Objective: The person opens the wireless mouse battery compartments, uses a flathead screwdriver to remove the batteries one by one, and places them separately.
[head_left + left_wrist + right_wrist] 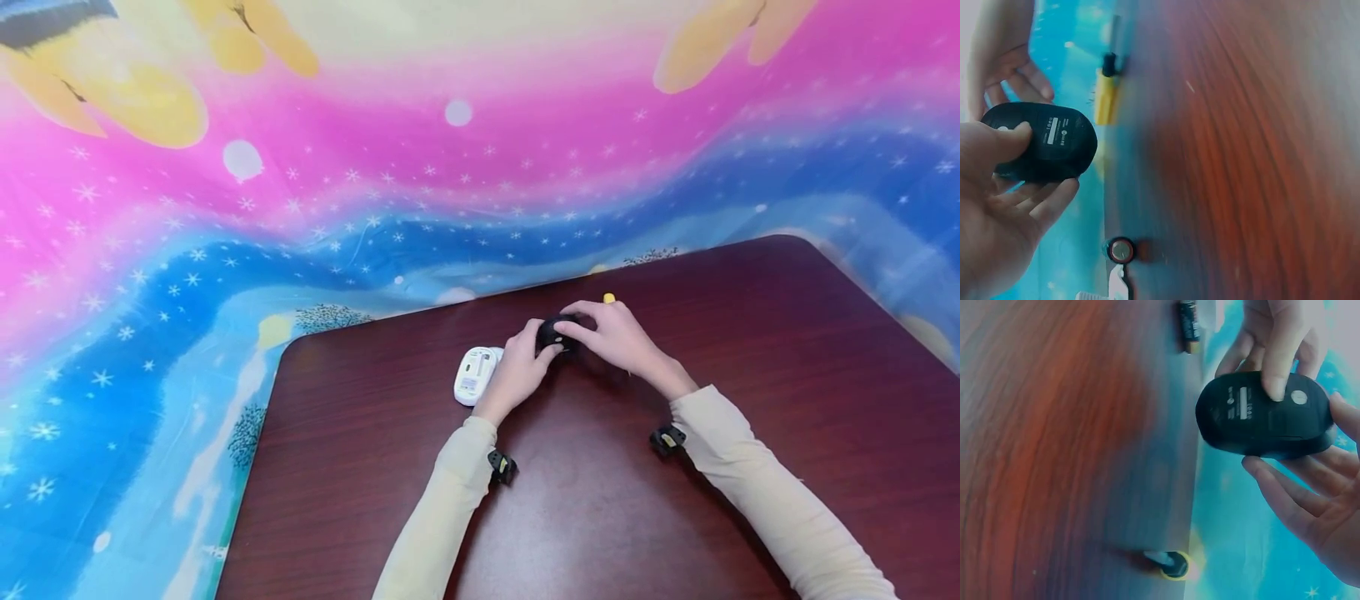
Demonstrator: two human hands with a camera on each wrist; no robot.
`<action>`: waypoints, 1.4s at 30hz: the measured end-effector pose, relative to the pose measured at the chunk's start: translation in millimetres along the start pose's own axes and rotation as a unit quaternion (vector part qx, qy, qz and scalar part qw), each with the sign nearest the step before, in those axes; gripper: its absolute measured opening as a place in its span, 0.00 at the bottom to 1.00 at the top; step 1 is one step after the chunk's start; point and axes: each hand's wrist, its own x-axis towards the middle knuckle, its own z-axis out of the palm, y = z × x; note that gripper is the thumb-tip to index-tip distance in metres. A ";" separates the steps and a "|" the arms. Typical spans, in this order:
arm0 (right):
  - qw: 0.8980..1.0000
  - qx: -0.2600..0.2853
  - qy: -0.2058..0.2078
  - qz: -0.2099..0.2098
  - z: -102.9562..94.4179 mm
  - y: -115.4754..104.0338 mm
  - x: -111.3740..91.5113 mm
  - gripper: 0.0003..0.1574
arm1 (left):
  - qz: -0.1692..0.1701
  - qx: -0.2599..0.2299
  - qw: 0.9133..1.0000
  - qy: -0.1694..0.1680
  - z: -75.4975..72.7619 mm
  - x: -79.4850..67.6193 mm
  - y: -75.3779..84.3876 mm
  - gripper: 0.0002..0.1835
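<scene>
A black computer mouse (552, 333) is held up off the table between both hands, its labelled underside showing in both wrist views. My left hand (519, 367) grips it, thumb pressed on the underside of the mouse (1063, 140) and fingers beneath. At the other end my right hand (619, 337) holds it too; in the right wrist view the thumb touches the end of the mouse (1247, 422) and the fingers lie under it. Beside my left hand a white mouse (474, 375) lies bottom up on the table.
A screwdriver with a yellow handle (1106, 97) lies beyond the hands, mostly hidden by the right hand in the head view. A battery (1189, 326) is near the white mouse. The dark wooden table (585, 517) meets a colourful cloth backdrop (420, 183) at its far edge.
</scene>
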 end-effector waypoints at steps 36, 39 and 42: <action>0.988 0.144 0.035 0.034 25.7 -21.0 -10.1 0.30 | -0.091 -0.287 0.949 0.095 -7.5 -23.7 4.3 0.22; 0.989 0.137 0.036 0.030 26.6 -20.1 -10.6 0.29 | -0.091 -0.287 0.949 0.094 -8.2 -24.8 4.8 0.22; 0.989 0.137 0.038 0.031 26.1 -20.5 -11.7 0.27 | -0.090 -0.285 0.950 0.089 -8.1 -24.9 5.5 0.23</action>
